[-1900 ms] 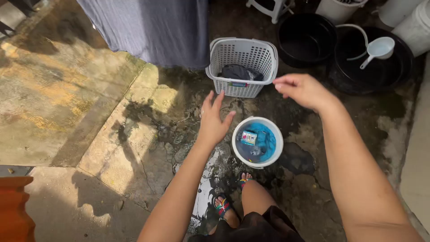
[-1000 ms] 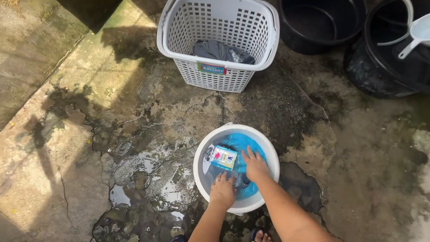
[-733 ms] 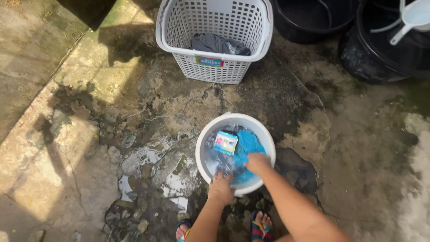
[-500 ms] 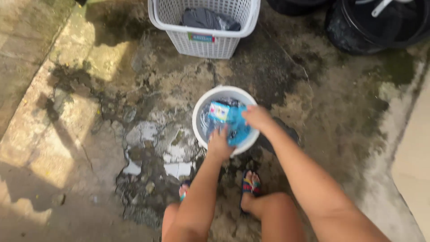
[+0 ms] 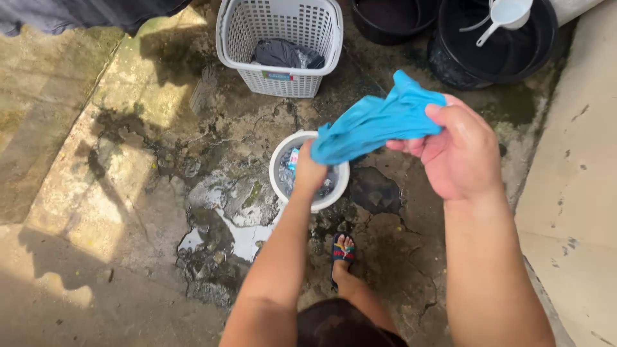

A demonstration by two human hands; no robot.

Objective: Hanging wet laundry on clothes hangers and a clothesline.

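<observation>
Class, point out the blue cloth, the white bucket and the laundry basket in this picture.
blue cloth (image 5: 379, 122), head view, middle of the bunched fabric.
white bucket (image 5: 277, 186), head view, left rim.
laundry basket (image 5: 283, 82), head view, front wall.

It is an outdoor home washing yard, with wet cracked concrete floor (image 5: 128, 193), laundry basket (image 5: 280, 45) and black tubs (image 5: 495, 45).

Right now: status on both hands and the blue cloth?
Left hand and right hand both gripping blue cloth, one at each end. Cloth lifted above white bucket. White basket beyond, apart from it. Nothing blocking.
</observation>
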